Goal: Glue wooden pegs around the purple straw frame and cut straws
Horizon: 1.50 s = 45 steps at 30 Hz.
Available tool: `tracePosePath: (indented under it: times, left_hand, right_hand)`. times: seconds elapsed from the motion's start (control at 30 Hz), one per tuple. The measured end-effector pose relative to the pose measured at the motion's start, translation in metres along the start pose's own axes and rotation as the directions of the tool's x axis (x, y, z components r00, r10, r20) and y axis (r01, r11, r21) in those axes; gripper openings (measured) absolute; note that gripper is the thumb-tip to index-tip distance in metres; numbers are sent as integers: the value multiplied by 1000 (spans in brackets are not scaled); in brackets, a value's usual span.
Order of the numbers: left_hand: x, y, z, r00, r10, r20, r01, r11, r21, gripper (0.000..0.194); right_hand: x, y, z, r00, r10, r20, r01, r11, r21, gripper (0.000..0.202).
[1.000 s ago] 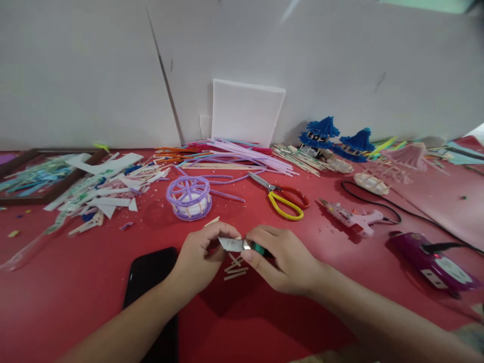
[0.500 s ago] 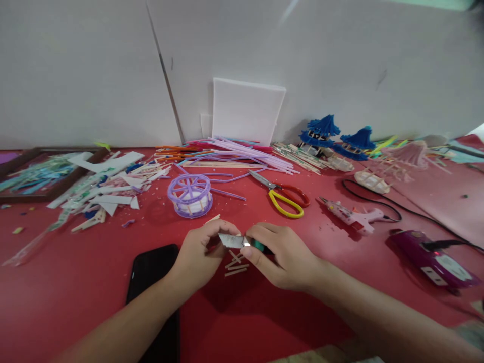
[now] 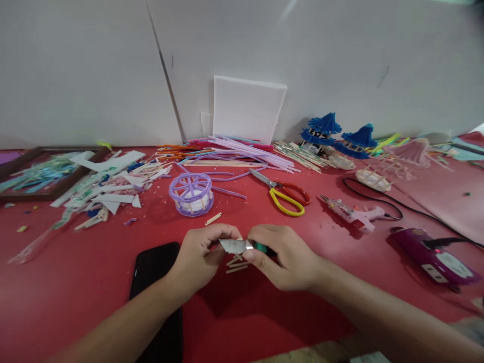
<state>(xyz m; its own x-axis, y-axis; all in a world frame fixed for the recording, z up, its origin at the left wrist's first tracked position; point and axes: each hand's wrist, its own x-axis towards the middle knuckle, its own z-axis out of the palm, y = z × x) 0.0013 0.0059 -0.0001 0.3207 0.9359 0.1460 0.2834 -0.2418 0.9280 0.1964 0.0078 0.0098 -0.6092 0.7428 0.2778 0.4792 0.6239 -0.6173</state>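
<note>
My right hand [image 3: 285, 257] is closed around the green handle of a craft knife [image 3: 232, 246], its broad blade pointing left. Close by, my left hand [image 3: 202, 254] is closed in a pinch just behind and beside the blade; what its fingers hold is hidden. Several short wooden stick pieces [image 3: 237, 268] lie on the red table [image 3: 264, 322] beneath the blade, partly covered by it. Another short stick piece [image 3: 213, 219] lies beyond my left hand. Farther back stands a round purple pipe-cleaner frame [image 3: 191, 194] with a white base and small wooden posts.
A black phone [image 3: 155, 267] lies under my left forearm. Scissors [image 3: 282, 194], a pink glue gun [image 3: 351, 214] with its cord and a purple power strip [image 3: 431, 257] are to the right. Pipe cleaners [image 3: 249, 154] and paper scraps [image 3: 113, 196] lie behind; small blue-roofed models [image 3: 321, 131] stand back right.
Both hands stay together with the knife held between them, almost unmoved. The short stick piece beyond my left hand shows more fully now. The view has shifted slightly.
</note>
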Motion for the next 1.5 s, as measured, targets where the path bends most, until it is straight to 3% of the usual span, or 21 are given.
tracePosePath:
  times: [0.2, 0.5, 0.57, 0.63, 0.7, 0.73, 0.87, 1.07, 1.2, 1.5]
  left_hand:
    - [-3, 4, 2, 1000, -5, 7, 5, 1000, -26, 24]
    - [-6, 9, 4, 999, 4, -52, -6, 999, -45, 20]
    - [-8, 10, 4, 999, 18, -49, -21, 998, -57, 16]
    - [-9, 11, 5, 999, 30, -39, -33, 996, -78, 15]
    - [-9, 11, 5, 998, 20, -62, -26, 996, -83, 14]
    - [-8, 9, 5, 996, 19, -91, -26, 997, -75, 14]
    - [-3, 2, 3, 984, 19, -175, -22, 1000, -18, 10]
    - [-2, -1, 1, 986, 72, -149, -71, 997, 11, 17]
    - [-2, -2, 2, 986, 70, -148, -75, 997, -24, 32]
    - [-3, -2, 3, 987, 95, -127, -101, 994, -40, 37]
  right_hand:
    - [-2, -1, -2, 1000, 2, -8, -2, 1000, 23, 29]
    - [0, -1, -9, 999, -28, -20, 27, 997, -77, 26]
    - [1, 11, -17, 997, 18, -75, -26, 993, -119, 29]
    - [2, 24, -26, 963, 114, -246, -159, 973, -168, 34]
    - [4, 31, -31, 911, 116, -397, -205, 960, -190, 32]
    - [5, 31, -30, 908, 97, -407, -184, 966, -180, 31]
    - [8, 14, -14, 966, -1, -257, -29, 993, -115, 26]
    - [5, -2, 2, 994, -22, -103, 11, 995, -104, 24]
    - [4, -4, 3, 997, -22, -71, 13, 991, -130, 25]
    - [2, -3, 4, 999, -9, -52, 3, 994, -112, 24]
